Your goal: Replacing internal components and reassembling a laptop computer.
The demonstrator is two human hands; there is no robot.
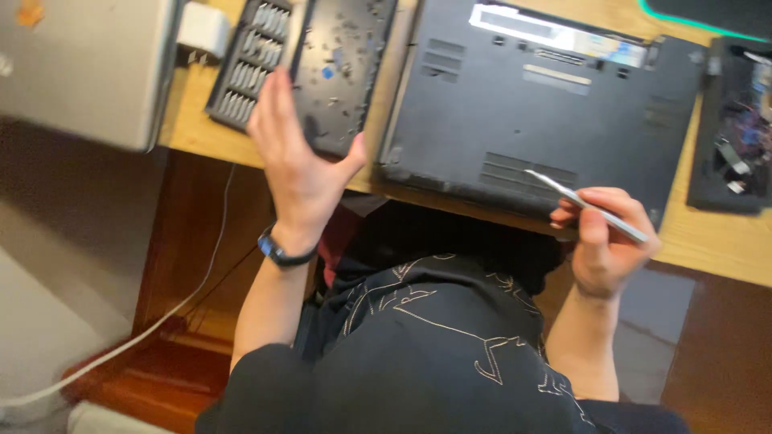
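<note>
With the right hand (605, 241) at four o'clock closed around a slim metal tool (585, 206) by the upturned laptop (531, 104), the open, empty left hand (299, 153) at ten o'clock best steadies the black cover panel (344, 68) on the worktop (708, 241).

Single head view, looking steeply down, close over desk edge (708, 241) and lap

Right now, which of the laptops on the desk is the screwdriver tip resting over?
The dark grey laptop lying upside down mid-desk: the slim silver screwdriver in the right hand reaches its vent edge. The silver laptop sits far left.
</note>
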